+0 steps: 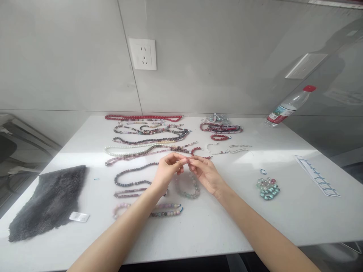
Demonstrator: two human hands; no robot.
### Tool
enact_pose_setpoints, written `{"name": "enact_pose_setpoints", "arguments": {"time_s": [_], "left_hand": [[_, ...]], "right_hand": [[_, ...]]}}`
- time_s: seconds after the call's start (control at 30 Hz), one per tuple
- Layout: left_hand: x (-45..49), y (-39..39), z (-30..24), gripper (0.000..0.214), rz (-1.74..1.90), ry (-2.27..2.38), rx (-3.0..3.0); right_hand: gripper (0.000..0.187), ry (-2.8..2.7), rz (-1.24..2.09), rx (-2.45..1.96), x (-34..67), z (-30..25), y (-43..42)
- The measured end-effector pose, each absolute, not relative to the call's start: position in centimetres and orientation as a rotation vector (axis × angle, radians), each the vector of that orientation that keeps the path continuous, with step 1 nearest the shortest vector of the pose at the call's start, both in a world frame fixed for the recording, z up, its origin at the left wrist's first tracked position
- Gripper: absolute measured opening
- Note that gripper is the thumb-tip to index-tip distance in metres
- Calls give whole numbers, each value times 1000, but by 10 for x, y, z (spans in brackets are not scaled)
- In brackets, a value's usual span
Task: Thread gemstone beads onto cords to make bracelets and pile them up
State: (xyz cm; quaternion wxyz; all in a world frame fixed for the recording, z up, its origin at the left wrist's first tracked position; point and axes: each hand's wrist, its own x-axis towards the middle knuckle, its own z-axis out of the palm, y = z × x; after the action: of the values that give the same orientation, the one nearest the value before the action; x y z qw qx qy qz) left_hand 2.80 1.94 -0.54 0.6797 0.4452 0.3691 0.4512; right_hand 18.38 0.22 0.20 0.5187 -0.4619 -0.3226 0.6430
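My left hand (168, 170) and my right hand (204, 173) meet above the middle of the white table (283, 211), fingertips pinched together. Between them hangs a loop of pale translucent beads (188, 189), held at its top by both hands. Its lower part rests near the table. Just beyond my fingers lie several bead strands (147, 140) in red, pearl white, dark and mixed colours. A pastel bead strand (166, 210) lies under my left forearm.
A grey fuzzy cloth (49, 200) with a white tag lies at the left front. A small pile of teal beads (268, 187) and a card with blue clasps (317, 175) sit to the right. A plastic bottle (289, 105) lies at the back right. A wall socket (142, 53) is above.
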Motion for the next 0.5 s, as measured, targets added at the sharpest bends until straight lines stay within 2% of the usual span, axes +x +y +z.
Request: {"name": "enact_pose_setpoints", "arguments": {"time_s": [0.13,0.3,0.5], "left_hand": [[29,19,-5,28,995,817,928],[28,20,-7,49,966,845,788],[24,21,-7,30,897,759,789]], "right_hand": [[18,-773,1533,-1125,183,2,2],[23,-805,1469,-1145,182,1,1],[23,-933,1340,-1173,180,3,-2]]}}
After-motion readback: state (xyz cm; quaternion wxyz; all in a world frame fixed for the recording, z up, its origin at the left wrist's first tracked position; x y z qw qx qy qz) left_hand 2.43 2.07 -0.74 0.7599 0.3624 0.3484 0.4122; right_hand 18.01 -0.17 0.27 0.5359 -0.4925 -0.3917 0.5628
